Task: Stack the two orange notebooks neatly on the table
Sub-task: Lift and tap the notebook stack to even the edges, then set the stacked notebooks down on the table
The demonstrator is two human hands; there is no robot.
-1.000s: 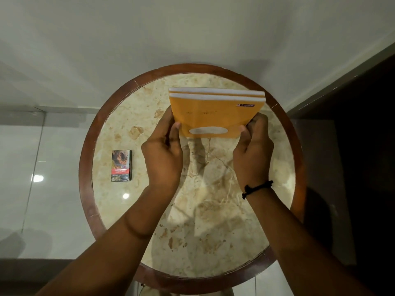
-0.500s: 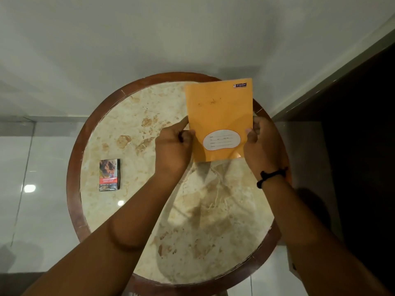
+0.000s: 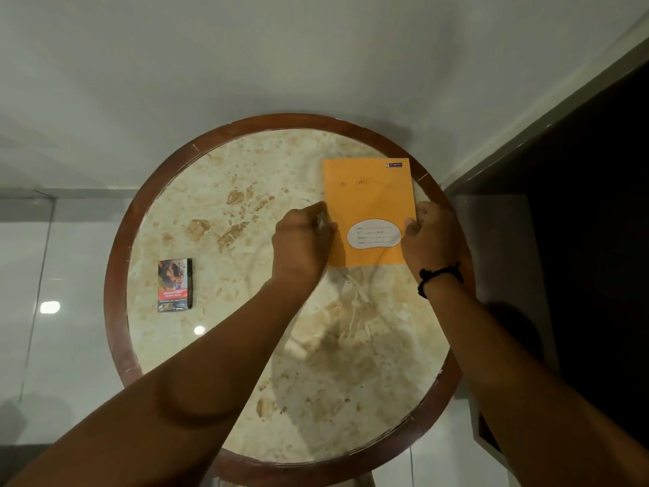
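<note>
Table (image 3: 246, 346) fills most of the view: round, marbled cream top, dark wooden rim, set against a pale wall with a dark panel at the right. Two bare forearms reach in from the near edge toward the far right part of the top. Notebooks (image 3: 365, 198) lie flat there, near the rim; only one orange cover shows from above, so a second one beneath cannot be made out. Cover faces up, with faint handwriting near its far end, a white label (image 3: 374, 233) with ruled lines near its near end, and a small logo at the far right corner. Left hand (image 3: 303, 240) sits at the cover's left edge, fingers curled in and bunched, tips touching the edge; whether they pinch it or only press against it cannot be told, partly from blur. Right hand (image 3: 432, 237) sits at the right edge, fingers curled, thumb lying on the cover beside the label. Black band (image 3: 439, 277) circles the right wrist. Small printed box (image 3: 175, 285) lies well apart at the table's left side, flat.
</note>
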